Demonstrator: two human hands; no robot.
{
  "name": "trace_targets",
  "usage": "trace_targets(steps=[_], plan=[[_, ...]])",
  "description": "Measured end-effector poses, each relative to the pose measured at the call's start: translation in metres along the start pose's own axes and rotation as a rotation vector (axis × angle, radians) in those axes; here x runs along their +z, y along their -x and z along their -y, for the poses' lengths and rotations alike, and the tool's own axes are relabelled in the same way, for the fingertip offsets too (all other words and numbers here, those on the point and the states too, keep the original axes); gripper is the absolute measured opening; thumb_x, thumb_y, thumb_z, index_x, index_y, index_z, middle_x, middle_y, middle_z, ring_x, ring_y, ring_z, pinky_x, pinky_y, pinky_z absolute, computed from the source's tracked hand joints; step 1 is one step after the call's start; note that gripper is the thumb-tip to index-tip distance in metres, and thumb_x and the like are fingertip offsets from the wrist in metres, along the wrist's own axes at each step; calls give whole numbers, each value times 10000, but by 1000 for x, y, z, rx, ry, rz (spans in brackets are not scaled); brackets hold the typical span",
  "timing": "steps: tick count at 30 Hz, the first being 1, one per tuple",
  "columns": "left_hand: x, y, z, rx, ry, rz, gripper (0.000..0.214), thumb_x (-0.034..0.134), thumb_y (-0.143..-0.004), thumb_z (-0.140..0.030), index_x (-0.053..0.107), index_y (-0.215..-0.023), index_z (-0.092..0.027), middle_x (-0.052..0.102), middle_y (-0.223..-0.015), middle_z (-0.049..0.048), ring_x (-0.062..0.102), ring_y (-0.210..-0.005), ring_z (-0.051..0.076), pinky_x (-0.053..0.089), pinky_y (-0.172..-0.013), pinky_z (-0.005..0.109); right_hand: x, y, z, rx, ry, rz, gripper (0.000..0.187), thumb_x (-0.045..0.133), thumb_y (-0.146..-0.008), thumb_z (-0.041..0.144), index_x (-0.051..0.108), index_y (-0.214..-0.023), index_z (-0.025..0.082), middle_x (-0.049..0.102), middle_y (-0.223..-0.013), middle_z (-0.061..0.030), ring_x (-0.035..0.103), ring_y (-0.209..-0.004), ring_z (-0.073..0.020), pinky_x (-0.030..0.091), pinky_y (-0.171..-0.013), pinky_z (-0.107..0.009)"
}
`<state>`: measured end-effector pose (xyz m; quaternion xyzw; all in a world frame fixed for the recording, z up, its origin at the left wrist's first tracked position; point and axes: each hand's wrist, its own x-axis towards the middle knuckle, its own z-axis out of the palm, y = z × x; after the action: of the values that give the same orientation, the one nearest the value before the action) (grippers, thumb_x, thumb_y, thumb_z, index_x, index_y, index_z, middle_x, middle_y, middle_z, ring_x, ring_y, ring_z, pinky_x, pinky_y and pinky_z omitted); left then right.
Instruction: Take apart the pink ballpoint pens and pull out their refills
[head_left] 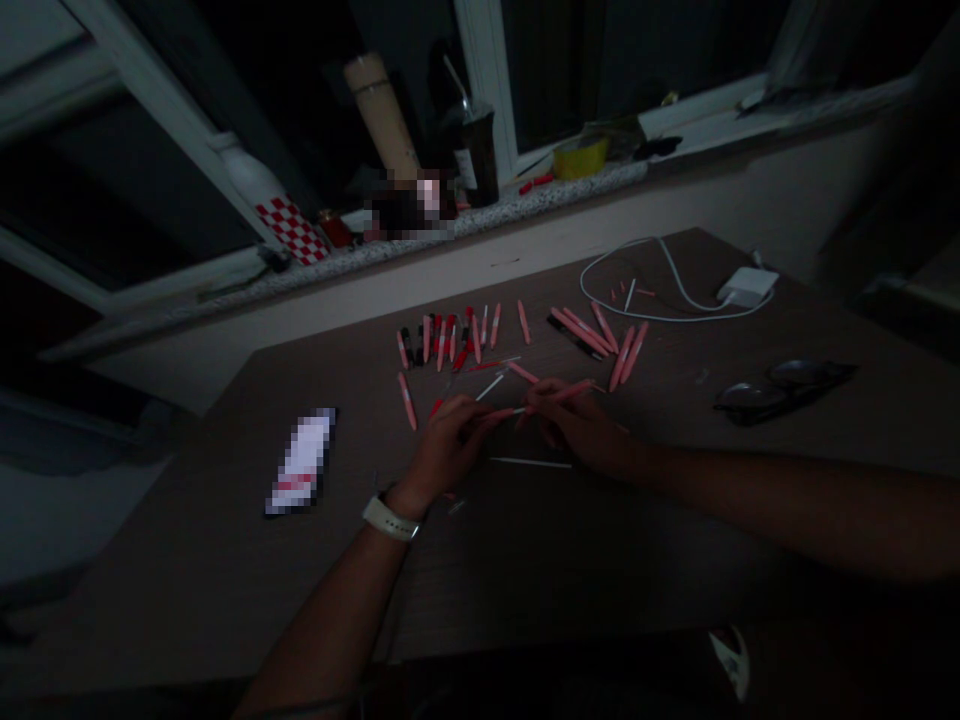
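Note:
Over the middle of the table, my left hand (448,448) pinches a short pink pen part (496,414). My right hand (576,428) is closed around a longer pink pen barrel (574,389). A thin white refill (518,411) shows between the two pieces, in line with both. Just below my hands a white stick (531,462) lies on the table, and another white stick (489,387) lies behind them. Pink pens (441,347) with red and black caps are gathered behind my left hand. More pink pens (628,357) lie beyond my right hand. Dim light hides finer details.
A phone (301,462) lies on the table (225,580) at left. Glasses (784,390) and a white charger (748,287) with a looped cable are at right. The windowsill (517,208) holds a checkered bottle (274,200), a cup with a straw (478,155) and yellow tape (580,158).

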<state>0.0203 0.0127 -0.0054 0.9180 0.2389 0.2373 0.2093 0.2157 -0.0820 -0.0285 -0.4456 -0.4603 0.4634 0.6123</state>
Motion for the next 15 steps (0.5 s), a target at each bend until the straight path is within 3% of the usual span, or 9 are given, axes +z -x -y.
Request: trace_targets(steps=[8, 15], plan=[[-2, -1, -1, -3, -5, -3, 226, 529, -989, -321, 699, -1094, -216, 650, -953, 72, 603, -883, 186, 486, -761, 303, 0, 2, 6, 1, 38, 21, 340, 568, -903, 531, 611, -848, 199, 608, -689, 32, 458, -457, -76, 324, -423, -218], [-1, -2, -1, -9, 5, -72, 189, 550, -979, -297, 661, -1098, -202, 678, -1015, 71, 629, -930, 197, 495, -802, 325, 0, 2, 5, 9, 9, -52, 309, 599, -877, 515, 586, -838, 209, 596, -683, 30, 429, -449, -77, 292, -400, -210]])
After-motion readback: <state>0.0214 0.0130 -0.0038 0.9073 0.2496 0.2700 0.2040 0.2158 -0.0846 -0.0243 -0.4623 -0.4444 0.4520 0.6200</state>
